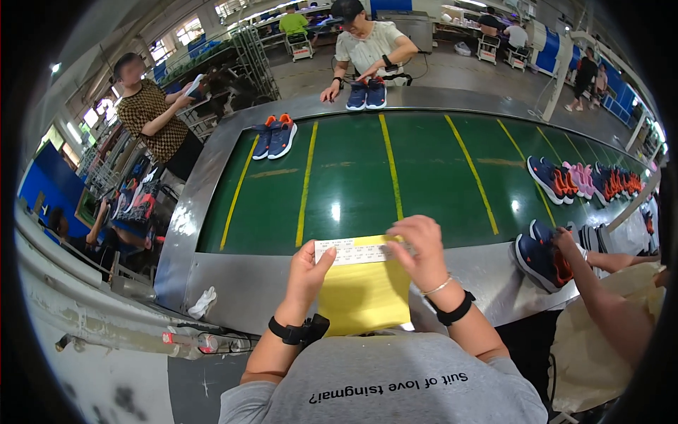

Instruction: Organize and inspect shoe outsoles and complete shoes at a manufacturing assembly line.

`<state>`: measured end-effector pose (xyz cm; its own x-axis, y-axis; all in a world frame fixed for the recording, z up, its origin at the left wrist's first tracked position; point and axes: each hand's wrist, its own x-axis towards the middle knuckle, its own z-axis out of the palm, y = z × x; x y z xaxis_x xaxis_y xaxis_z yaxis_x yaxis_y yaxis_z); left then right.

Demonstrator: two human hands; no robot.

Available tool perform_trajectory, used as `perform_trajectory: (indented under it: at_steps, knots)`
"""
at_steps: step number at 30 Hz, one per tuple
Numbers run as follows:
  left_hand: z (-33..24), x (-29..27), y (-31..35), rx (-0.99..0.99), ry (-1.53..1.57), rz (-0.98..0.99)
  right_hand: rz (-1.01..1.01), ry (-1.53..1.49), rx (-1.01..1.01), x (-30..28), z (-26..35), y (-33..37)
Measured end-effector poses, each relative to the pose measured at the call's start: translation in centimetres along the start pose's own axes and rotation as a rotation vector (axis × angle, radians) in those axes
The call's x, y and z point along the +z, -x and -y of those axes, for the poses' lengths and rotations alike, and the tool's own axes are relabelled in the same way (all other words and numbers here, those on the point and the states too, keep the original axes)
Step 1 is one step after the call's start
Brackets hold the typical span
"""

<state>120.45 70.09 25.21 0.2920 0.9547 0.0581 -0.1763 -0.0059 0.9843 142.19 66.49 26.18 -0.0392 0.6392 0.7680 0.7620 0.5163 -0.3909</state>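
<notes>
White label sheet (361, 253) in the left hand (305, 274) bears tiny dark print.

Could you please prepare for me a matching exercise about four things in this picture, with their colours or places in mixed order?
Column one:
1. Conveyor belt
2. Label strip
3. Sheet below the strip
4. Right hand

Column two:
A. Plain yellow
B. At the strip's right end
C. Green, crossed by yellow lines
D. White with dark print

Right pairs: 1-C, 2-D, 3-A, 4-B.
</notes>
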Motion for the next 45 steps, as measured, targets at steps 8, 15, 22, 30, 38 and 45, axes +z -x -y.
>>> perform_trajectory:
  at_steps: [8,15,22,30,38,45]
  knots:
    - [-0.1,1.6,0.3,-0.001,-0.066,0.071,0.067,-0.071,-0.004,2.3,1.7,-0.8]
    - [0.0,1.9,0.5,-0.027,-0.028,0.102,0.098,-0.005,-0.067,2.5,1.7,-0.4]
    - [0.3,2.1,0.6,-0.050,-0.004,0.128,0.095,0.052,-0.085,2.6,1.8,0.0]
    - [1.1,1.7,0.9,-0.057,-0.005,0.129,0.080,0.070,-0.126,3.1,2.0,0.8]
    - [1.7,1.3,1.3,-0.067,0.003,0.096,0.091,0.040,-0.106,3.3,2.4,1.5]
    - [2.6,0.9,1.3,-0.040,-0.051,0.071,0.124,-0.092,0.009,3.1,2.7,1.8]
